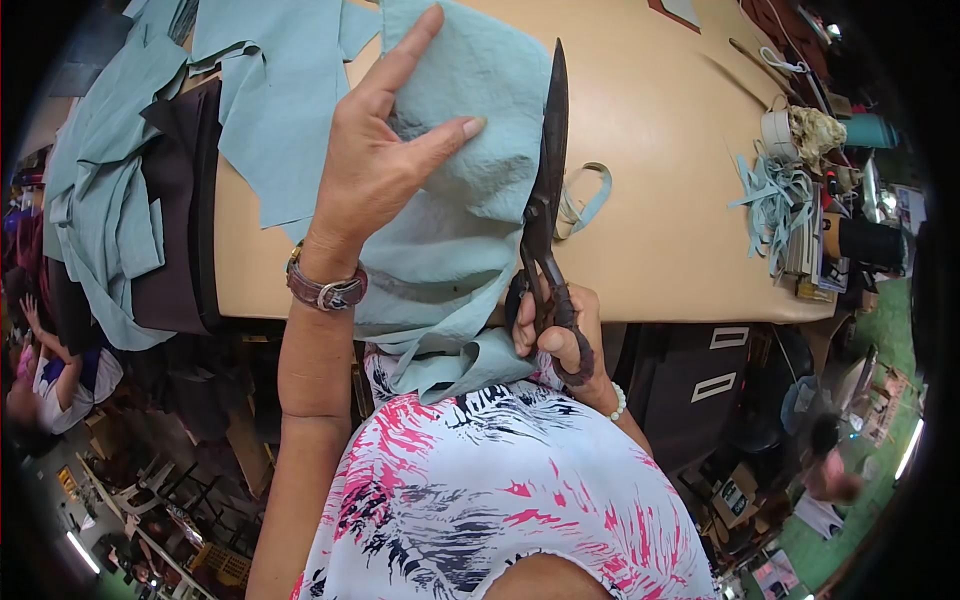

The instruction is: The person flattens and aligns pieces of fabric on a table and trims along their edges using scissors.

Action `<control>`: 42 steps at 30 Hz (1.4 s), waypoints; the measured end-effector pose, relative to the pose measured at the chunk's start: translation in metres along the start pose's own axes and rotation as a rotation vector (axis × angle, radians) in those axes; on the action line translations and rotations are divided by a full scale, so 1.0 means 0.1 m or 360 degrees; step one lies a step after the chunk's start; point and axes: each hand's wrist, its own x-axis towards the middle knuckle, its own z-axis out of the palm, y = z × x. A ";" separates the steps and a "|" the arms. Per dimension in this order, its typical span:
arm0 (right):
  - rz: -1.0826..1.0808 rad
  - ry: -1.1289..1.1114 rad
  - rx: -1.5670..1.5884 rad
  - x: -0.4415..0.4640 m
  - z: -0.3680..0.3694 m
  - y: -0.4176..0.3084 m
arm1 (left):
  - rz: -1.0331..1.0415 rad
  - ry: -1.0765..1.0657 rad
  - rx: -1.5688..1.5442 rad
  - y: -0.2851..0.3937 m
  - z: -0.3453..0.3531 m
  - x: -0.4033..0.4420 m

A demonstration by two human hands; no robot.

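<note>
Light teal fabric (pixel 480 100) lies over the near part of the table and hangs down its front edge against my body. My left hand (pixel 375 165) rests on it with thumb and fingers spread, holding nothing. Large dark fabric scissors (pixel 546 190) are in my right hand (pixel 578 320), its fingers wrapped round the handles at the table's edge. The blades point away from me along the right side of the fabric and look closed together. A loop of narrow teal strip (pixel 590 205) lies just right of the blades.
More teal pieces (pixel 265 120) and draped cloth (pixel 110 190) cover the left, over dark material (pixel 190 190). On the tan table (pixel 680 230), a bundle of teal strips (pixel 775 210) sits at right beside tape rolls and tools. Dark drawers (pixel 690 385) stand below. Other people are at both sides.
</note>
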 end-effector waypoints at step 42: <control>-0.0224 -0.0133 -0.0355 0.80 0.18 -0.55 | -0.0062 0.0324 -0.0731 -0.01 -0.45 0.83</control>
